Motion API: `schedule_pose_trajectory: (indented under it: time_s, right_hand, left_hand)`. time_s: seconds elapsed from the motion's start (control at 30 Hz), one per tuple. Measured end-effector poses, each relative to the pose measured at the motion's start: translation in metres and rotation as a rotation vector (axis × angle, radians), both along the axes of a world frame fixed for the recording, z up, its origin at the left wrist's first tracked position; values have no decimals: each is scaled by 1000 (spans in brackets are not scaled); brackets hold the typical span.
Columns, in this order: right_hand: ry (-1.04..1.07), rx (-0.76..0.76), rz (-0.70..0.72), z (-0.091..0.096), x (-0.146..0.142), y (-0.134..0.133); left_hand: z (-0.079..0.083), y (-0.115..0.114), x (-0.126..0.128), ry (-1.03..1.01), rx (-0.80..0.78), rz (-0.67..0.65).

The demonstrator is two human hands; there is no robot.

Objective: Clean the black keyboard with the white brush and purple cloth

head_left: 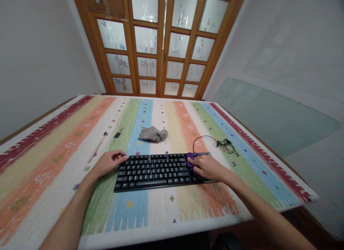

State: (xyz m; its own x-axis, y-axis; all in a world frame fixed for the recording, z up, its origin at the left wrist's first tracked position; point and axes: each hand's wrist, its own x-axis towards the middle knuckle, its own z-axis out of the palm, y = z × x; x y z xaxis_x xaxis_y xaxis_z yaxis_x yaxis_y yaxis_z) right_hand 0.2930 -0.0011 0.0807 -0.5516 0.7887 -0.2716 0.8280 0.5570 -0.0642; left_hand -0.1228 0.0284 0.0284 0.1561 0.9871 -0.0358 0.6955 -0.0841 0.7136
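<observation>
A black keyboard [154, 171] lies flat across the striped tablecloth in front of me. My left hand [111, 162] grips its upper left corner, the thumb along the top edge and the fingers curled; part of the grip is hidden. At the keyboard's right end, my right hand [206, 166] is closed on a purple cloth [190, 160] and presses it onto the keys. The hand covers most of the number pad. From the keyboard's back edge a black cable [227, 146] runs to a loose bundle on the right.
Beyond the keyboard lies a crumpled grey cloth [153, 134]. To the left are a toothbrush [98, 147] with a dark head and a small black object [117, 135] with a thin tip. The table's front edge [161, 226] is close to me; glazed wooden doors [161, 46] stand behind.
</observation>
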Motion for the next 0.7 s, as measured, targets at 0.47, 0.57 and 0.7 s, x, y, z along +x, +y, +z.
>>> schedule_pose_trajectory:
  time_s: [0.47, 0.57, 0.7]
  right_hand:
    - [-116, 65, -15, -3, -2, -24]
    - [-51, 17, -19, 8, 3, -22]
    - [22, 106, -169, 14, 10, -13]
  left_hand:
    - [-1, -1, -1, 11, -1, 0]
    - [0, 0, 0, 15, 1, 1]
    - [1, 0, 1, 12, 9, -6]
